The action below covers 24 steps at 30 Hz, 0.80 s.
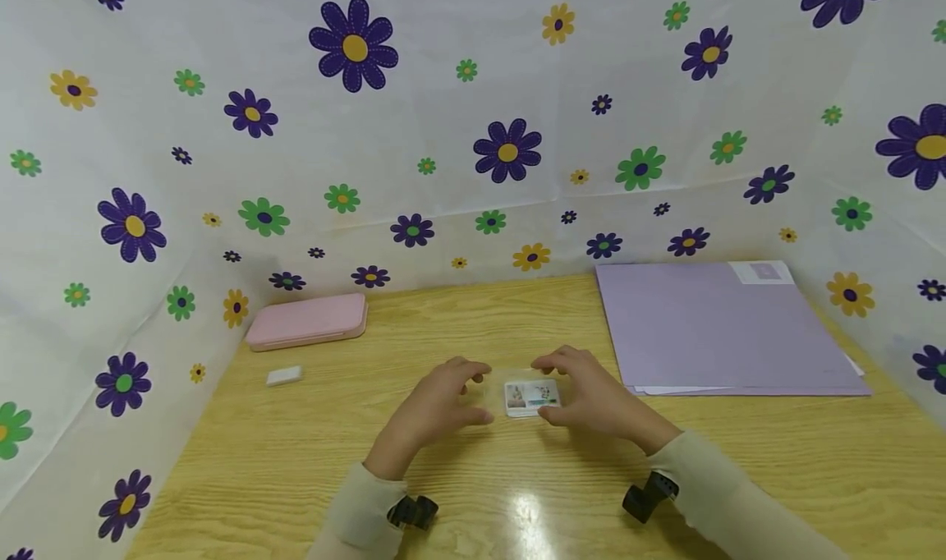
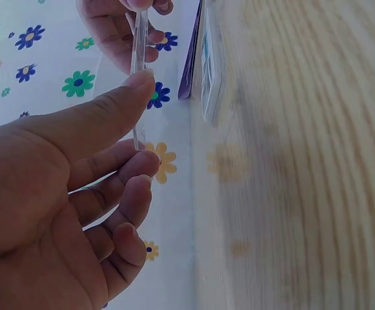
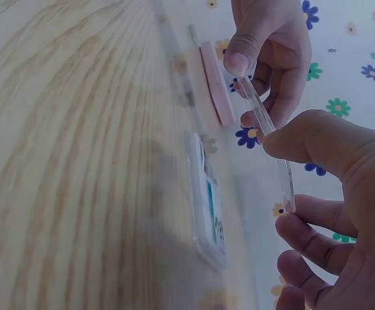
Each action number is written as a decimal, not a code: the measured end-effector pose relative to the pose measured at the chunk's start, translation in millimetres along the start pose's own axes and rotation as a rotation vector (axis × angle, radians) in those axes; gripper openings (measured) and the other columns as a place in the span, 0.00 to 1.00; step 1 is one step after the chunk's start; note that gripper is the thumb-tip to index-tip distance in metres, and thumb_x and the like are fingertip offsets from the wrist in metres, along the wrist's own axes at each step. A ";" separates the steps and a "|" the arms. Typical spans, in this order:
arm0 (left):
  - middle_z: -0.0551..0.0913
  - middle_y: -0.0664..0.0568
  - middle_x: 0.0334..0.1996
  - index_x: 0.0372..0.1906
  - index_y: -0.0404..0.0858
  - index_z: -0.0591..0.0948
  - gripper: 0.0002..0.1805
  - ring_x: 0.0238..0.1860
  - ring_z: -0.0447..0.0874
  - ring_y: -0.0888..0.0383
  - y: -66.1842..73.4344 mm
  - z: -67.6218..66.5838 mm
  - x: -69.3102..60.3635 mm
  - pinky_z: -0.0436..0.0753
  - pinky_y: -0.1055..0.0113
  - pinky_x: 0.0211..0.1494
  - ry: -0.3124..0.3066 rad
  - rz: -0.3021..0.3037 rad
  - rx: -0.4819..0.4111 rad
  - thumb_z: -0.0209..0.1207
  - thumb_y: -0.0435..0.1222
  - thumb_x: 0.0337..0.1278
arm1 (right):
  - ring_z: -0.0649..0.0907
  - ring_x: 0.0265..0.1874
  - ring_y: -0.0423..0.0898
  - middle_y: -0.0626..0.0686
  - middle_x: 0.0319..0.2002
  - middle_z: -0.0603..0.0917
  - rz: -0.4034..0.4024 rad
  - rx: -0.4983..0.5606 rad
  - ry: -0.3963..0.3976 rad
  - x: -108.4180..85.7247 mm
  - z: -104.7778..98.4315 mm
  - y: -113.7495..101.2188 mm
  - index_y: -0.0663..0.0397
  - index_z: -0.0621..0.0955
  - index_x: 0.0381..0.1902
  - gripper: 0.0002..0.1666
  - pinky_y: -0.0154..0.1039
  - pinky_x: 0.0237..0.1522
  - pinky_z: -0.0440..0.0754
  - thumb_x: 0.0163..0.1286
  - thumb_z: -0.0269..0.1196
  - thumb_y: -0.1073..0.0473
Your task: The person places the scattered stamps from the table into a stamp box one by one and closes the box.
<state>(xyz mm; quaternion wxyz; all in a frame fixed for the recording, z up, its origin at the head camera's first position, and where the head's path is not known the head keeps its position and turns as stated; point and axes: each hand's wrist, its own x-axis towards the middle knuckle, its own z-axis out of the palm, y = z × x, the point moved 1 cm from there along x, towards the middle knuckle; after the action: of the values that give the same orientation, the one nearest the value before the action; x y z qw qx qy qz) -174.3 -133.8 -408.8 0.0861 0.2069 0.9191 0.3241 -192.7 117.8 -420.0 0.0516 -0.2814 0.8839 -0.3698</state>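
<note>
A clear, thin plastic cover (image 2: 139, 48) is held edge-on above the table, pinched by both hands. My left hand (image 1: 443, 400) grips one end between thumb and fingers. At the opposite end, my right hand (image 1: 587, 396) pinches it the same way, thumb on the near edge (image 3: 284, 169). Below the cover, apart from it, a flat white case (image 1: 532, 398) with a printed picture card lies on the wooden table. In the right wrist view the white case (image 3: 205, 200) shows a blue-green stripe. The cover's outline is faint in the head view.
A pink pencil case (image 1: 309, 322) lies at the back left, with a small white block (image 1: 284, 376) in front of it. A purple folder (image 1: 724, 330) with papers under it lies at the back right. Flower-printed cloth (image 1: 436, 125) walls off the back and sides.
</note>
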 end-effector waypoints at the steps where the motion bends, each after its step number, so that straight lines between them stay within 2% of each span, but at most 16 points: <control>1: 0.78 0.48 0.53 0.66 0.38 0.74 0.33 0.49 0.80 0.48 1.8 1.1 1.5 0.80 0.56 0.49 -0.007 -0.001 0.008 0.71 0.41 0.55 | 0.73 0.52 0.54 0.52 0.51 0.78 -0.003 -0.002 -0.001 -1.7 -1.0 2.0 0.56 0.77 0.61 0.35 0.55 0.52 0.72 0.56 0.75 0.56; 6: 0.79 0.50 0.51 0.65 0.37 0.76 0.34 0.48 0.80 0.51 11.0 4.6 9.5 0.80 0.57 0.49 -0.022 0.030 0.103 0.72 0.43 0.54 | 0.73 0.51 0.53 0.52 0.52 0.78 0.005 -0.028 0.002 -6.8 -4.7 10.2 0.56 0.77 0.61 0.35 0.54 0.52 0.73 0.56 0.74 0.56; 10: 0.80 0.49 0.50 0.63 0.37 0.76 0.34 0.48 0.79 0.53 13.2 10.0 15.9 0.79 0.58 0.51 -0.025 0.059 0.185 0.73 0.44 0.52 | 0.74 0.51 0.53 0.52 0.52 0.78 0.004 -0.035 0.000 -9.6 -6.2 15.0 0.57 0.78 0.61 0.34 0.55 0.52 0.73 0.57 0.74 0.56; 18: 0.80 0.50 0.50 0.62 0.37 0.77 0.34 0.50 0.78 0.54 12.8 21.2 26.5 0.77 0.59 0.55 -0.051 0.023 0.238 0.74 0.44 0.50 | 0.75 0.51 0.53 0.52 0.52 0.78 0.017 -0.010 -0.056 -10.7 -7.0 25.3 0.59 0.77 0.61 0.34 0.55 0.55 0.73 0.58 0.74 0.56; 24: 0.79 0.50 0.51 0.61 0.38 0.78 0.33 0.51 0.77 0.54 13.9 25.3 30.0 0.76 0.58 0.56 -0.057 -0.018 0.254 0.74 0.44 0.49 | 0.74 0.48 0.49 0.50 0.51 0.77 0.013 -0.019 -0.076 -8.9 -5.2 32.0 0.59 0.77 0.61 0.34 0.52 0.53 0.73 0.59 0.73 0.56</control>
<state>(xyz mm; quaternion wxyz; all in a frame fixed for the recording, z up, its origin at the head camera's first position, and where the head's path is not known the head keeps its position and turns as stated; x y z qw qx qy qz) -189.4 -96.7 -420.3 0.0884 0.2169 0.9517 0.1984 -201.5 144.0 -439.2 0.0851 -0.2899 0.8867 -0.3500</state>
